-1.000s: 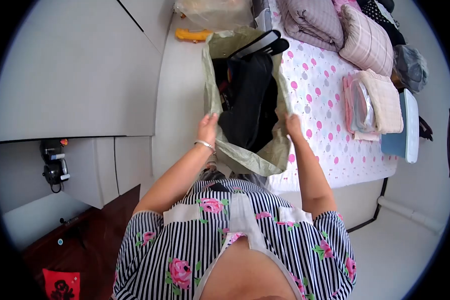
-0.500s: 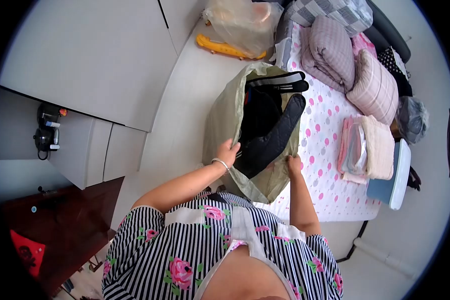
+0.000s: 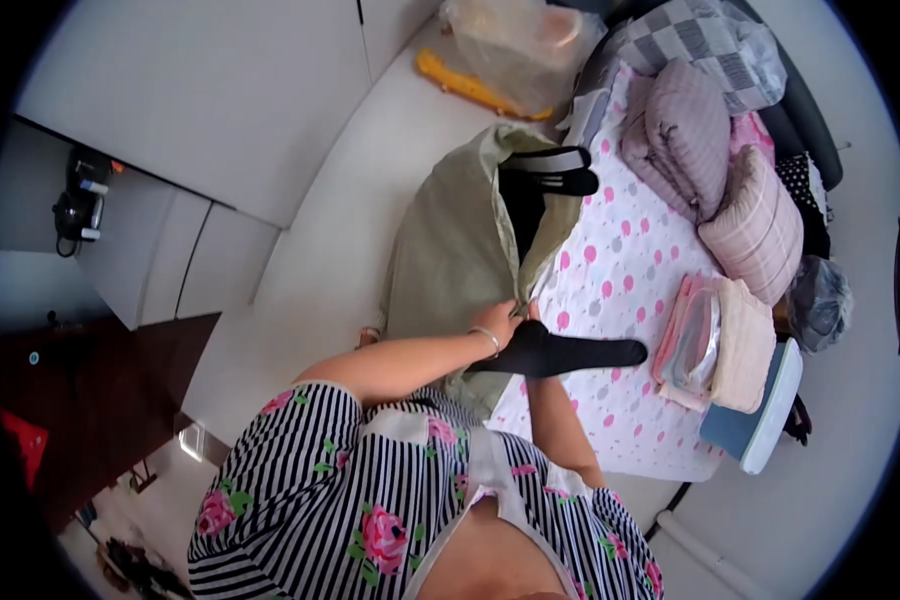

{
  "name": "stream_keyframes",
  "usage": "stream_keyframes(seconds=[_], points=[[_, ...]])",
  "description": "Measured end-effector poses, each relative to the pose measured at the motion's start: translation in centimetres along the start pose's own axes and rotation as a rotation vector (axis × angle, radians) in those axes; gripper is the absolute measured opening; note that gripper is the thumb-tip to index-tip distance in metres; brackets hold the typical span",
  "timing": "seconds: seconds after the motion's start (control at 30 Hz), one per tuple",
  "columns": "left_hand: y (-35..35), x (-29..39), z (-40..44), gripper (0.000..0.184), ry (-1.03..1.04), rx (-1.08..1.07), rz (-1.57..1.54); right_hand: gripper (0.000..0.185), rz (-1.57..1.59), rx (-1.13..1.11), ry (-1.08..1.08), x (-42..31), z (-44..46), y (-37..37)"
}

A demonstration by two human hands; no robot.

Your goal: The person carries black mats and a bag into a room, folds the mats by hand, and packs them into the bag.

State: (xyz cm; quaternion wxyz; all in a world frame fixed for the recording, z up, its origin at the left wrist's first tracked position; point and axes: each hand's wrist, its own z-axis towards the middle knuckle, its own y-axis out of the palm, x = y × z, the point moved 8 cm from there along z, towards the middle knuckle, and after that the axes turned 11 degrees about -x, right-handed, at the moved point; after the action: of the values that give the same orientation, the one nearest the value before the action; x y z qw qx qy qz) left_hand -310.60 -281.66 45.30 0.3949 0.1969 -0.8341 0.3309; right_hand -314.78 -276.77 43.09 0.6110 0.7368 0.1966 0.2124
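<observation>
A big olive-green sack (image 3: 440,240) stands on the floor against the bed, stuffed with dark clothes. My left hand (image 3: 495,323), with a bracelet on its wrist, is closed on the sack's rim. Right beside it my right hand (image 3: 533,312) grips the opposite part of the rim, partly hidden by black cloth. The two hands pinch the near part of the mouth together. A black sleeve-like piece of clothing (image 3: 590,353) sticks out below the hands and lies across the bed. At the far end of the mouth, black clothing with grey-white stripes (image 3: 555,170) pokes out.
The bed (image 3: 620,430) has a pink-dotted sheet. On it are a rolled quilt (image 3: 685,130), a plaid pillow (image 3: 755,225) and folded pink cloths (image 3: 745,345). A blue bin (image 3: 760,420) stands beyond. A yellow-based item under plastic (image 3: 515,50) is on the floor. White cabinets (image 3: 200,100) line the left.
Both hands have come together, drawing the near part of the sack's mouth closed. The black sleeve now sticks out to the right over the bed. The view has shifted slightly.
</observation>
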Motion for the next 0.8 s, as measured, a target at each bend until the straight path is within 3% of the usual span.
stream_keyframes(seconds=[0.07, 0.17, 0.2, 0.27, 0.33, 0.37, 0.4, 0.43, 0.47, 0.53, 0.57, 0.6, 0.7, 0.8], points=[[1.0, 1.0, -0.3, 0.031, -0.062, -0.198, 0.061, 0.056, -0.313, 0.321, 0.122, -2.1, -1.5, -4.8], [3.7, 1.9, -0.6, 0.027, 0.044, -0.198, 0.034, 0.056, -0.77, 0.721, 0.309, -5.0, -2.3, -2.0], [4.2, 2.1, -0.6, 0.027, 0.083, -0.194, 0.007, 0.058, -1.092, 0.883, 0.323, -9.3, -3.2, -6.4], [4.5, 2.8, -1.0, 0.031, 0.177, -0.147, -0.034, 0.066, -1.254, 1.118, 0.091, -11.3, -4.1, -4.8], [4.7, 2.8, -1.8, 0.036, 0.313, -0.014, -0.126, 0.061, -1.522, 1.209, 0.132, -12.5, -4.1, -2.7], [4.1, 2.6, -2.6, 0.041, 0.397, 0.064, -0.13, 0.059, -1.592, 1.174, 0.077, -12.7, -3.9, -1.8], [3.4, 1.1, -3.0, 0.04, 0.289, 0.026, -0.243, 0.058, -1.658, 1.134, 0.021, -12.7, -3.9, -1.3], [1.5, -1.1, -4.4, 0.04, 0.191, -0.011, -0.358, 0.056, -1.712, 1.027, -0.165, -12.1, -2.7, -0.9], [0.3, -2.8, -5.2, 0.039, 0.089, -0.047, -0.468, 0.062, -1.582, 1.053, -0.174, -12.7, -3.3, -2.0], [-0.9, -10.2, -6.1, 0.035, 0.041, 0.188, -0.587, 0.058, -1.423, 0.897, -0.31, -14.2, -2.2, -3.0], [-2.3, -13.0, -7.8, 0.033, -0.077, 0.194, -0.702, 0.058, -1.333, 0.985, -0.276, -13.5, -1.6, -0.5], [-3.8, -16.5, -9.7, 0.035, -0.21, 0.258, -0.625, 0.058, -1.268, 0.943, -0.25, -13.2, -0.8, -0.7], [-4.4, -28.1, -15.0, 0.029, -0.261, 0.448, -0.691, 0.056, -1.226, 0.84, -0.324, -14.6, 1.5, 1.1], [-4.7, -32.5, -19.8, 0.026, -0.433, 0.419, -0.844, 0.053, -1.228, 0.873, -0.346, -15.0, 3.5, 4.1]])
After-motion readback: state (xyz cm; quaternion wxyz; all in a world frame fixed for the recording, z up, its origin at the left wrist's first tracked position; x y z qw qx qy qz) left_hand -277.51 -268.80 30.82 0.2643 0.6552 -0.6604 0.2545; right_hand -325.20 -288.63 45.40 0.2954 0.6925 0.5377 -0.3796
